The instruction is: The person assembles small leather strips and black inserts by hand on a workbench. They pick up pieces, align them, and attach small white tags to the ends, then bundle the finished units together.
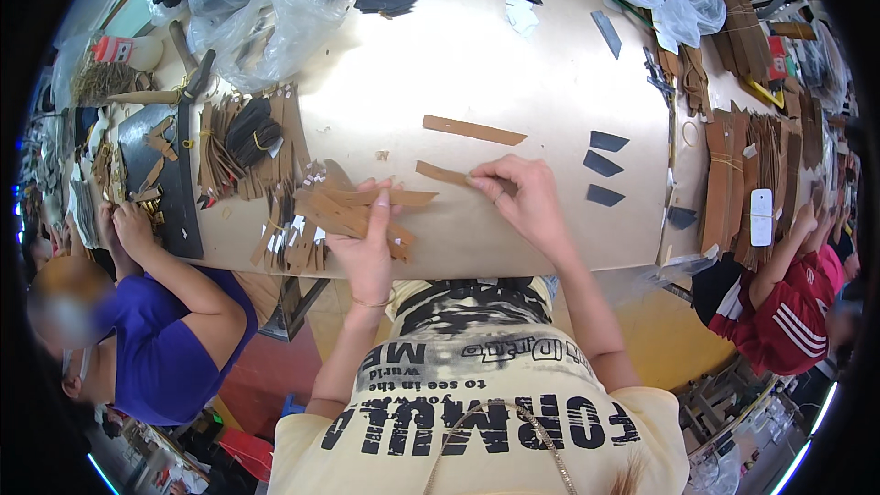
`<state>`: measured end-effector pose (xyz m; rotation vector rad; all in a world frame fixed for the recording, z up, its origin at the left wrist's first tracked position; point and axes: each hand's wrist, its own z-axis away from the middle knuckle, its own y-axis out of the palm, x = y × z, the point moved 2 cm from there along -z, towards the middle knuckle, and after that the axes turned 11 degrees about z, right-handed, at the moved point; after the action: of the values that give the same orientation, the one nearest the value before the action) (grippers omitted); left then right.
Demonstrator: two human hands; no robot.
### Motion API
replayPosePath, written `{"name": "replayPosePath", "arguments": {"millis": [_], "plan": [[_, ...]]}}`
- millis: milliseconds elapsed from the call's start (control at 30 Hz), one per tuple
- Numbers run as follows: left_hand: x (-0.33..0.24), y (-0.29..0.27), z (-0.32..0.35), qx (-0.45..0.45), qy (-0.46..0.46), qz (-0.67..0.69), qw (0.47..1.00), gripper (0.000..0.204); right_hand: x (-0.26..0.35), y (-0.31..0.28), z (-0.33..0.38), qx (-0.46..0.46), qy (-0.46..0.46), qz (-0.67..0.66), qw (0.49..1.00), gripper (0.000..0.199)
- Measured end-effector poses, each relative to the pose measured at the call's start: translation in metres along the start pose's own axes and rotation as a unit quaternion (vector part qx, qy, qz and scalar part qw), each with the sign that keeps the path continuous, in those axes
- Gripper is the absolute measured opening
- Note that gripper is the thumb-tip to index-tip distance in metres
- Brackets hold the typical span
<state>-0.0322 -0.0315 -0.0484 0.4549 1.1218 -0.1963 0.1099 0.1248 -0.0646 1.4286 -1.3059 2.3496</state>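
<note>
A fanned bunch of brown leather strips [344,211] is gripped in my left hand [367,243], thumb on top and fingers underneath. My right hand [527,202] pinches the end of a single brown strip [438,171] between thumb and fingertips. That strip points left, its far end just above the bunch. Beyond both hands, another brown strip [474,130] with a slanted end lies flat on the table. To the right of my right hand, small dark slanted pieces [603,163] sit in a column.
Bundled brown strips [215,142] and a dark banded bundle [254,132] lie at the left. Clear plastic bags [284,18] are behind them. Stacked brown pieces [724,179] and a white phone-like object [761,217] are at the right. People work on either side.
</note>
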Motion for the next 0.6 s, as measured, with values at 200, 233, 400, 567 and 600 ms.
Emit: {"name": "replayPosePath", "arguments": {"millis": [200, 233, 400, 567, 600], "plan": [[-0.014, 0.003, -0.008, 0.000, 0.034, 0.044, 0.998, 0.031, -0.008, -0.031, -0.022, -0.150, -0.089, 0.136, 0.975, 0.016], [-0.016, 0.003, -0.008, -0.008, 0.019, 0.043, 0.999, 0.031, -0.011, -0.046, -0.022, -0.202, -0.093, 0.159, 0.962, 0.017], [-0.017, 0.010, -0.008, 0.014, -0.014, 0.047, 0.999, 0.031, -0.030, -0.089, -0.024, -0.157, 0.079, 0.070, 0.982, 0.019], [-0.019, 0.016, -0.011, 0.050, -0.017, 0.052, 0.997, 0.031, -0.012, -0.043, -0.039, -0.096, -0.035, 0.196, 0.975, 0.015], [-0.021, 0.016, -0.011, 0.055, -0.010, 0.060, 0.997, 0.031, -0.009, -0.033, -0.041, -0.085, -0.039, 0.213, 0.973, 0.015]]}}
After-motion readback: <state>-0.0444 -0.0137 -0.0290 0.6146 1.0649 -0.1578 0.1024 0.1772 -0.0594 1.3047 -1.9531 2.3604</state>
